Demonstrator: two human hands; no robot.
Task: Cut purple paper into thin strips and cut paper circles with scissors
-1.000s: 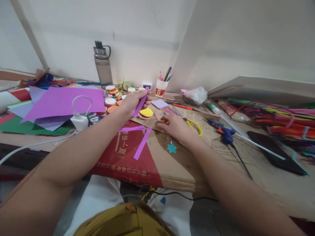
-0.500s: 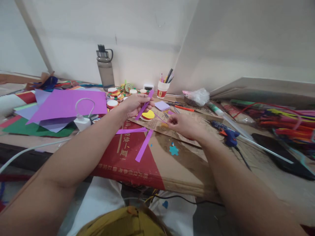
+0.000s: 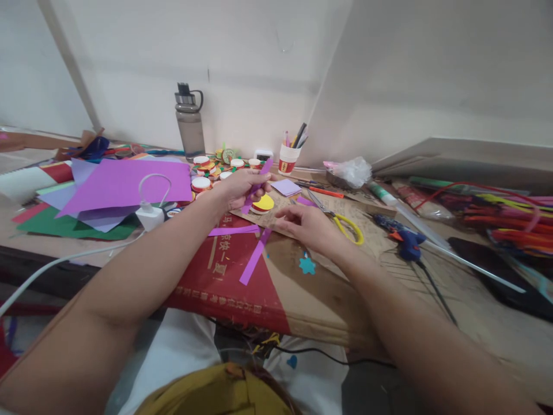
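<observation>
A purple paper strip stands slanted in my left hand, gripped between thumb and fingers. Below that hand lies a round piece with a yellow top. My right hand is low over the cardboard with fingers loosely bent and a little apart, and I see nothing held in it. Its fingertips are close to the upper end of another purple strip; contact is unclear. A further purple strip lies crosswise to the left. Yellow-handled scissors rest just right of my right hand.
Purple and other coloured sheets pile at the left by a white charger. Behind stand a water bottle and a paper cup of pens. A blue glue gun lies right; a blue paper shape lies in front.
My right hand has come left and lower, toward the purple strip on the cardboard, uncovering the scissors. The thin purple piece near its fingers no longer shows. My left hand keeps its strip.
</observation>
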